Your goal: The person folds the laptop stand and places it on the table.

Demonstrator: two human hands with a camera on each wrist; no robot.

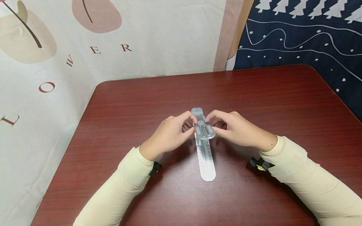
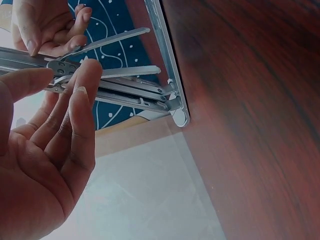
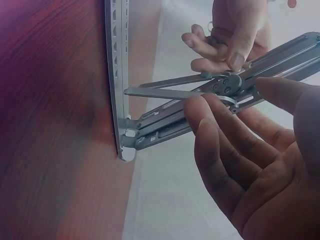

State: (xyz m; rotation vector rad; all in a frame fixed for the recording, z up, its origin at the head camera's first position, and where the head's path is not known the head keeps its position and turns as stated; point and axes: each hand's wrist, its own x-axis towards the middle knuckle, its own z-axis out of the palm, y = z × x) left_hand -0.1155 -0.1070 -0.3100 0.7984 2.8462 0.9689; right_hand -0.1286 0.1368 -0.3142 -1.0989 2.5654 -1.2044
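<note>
A silver folding laptop stand [image 1: 205, 160] stands on the table, its slotted base flat and its upper arms raised at a slant. My left hand [image 1: 169, 133] pinches the upper part from the left with thumb and forefinger. From the other side, my right hand [image 1: 240, 128] pinches it at about the same height. In the right wrist view, both hands' fingertips are close around the round hinge plate [image 3: 229, 85]. Two thin support struts [image 2: 130, 71] slant from near the hinge towards the base in the left wrist view; whether they sit in its slots, I cannot tell.
The dark red wooden table [image 1: 135, 103] surrounds the stand. Behind it hang a white printed cloth [image 1: 169, 37] and a navy cloth [image 1: 299, 40] with white trees. A black strap [image 1: 260, 163] circles the right wrist.
</note>
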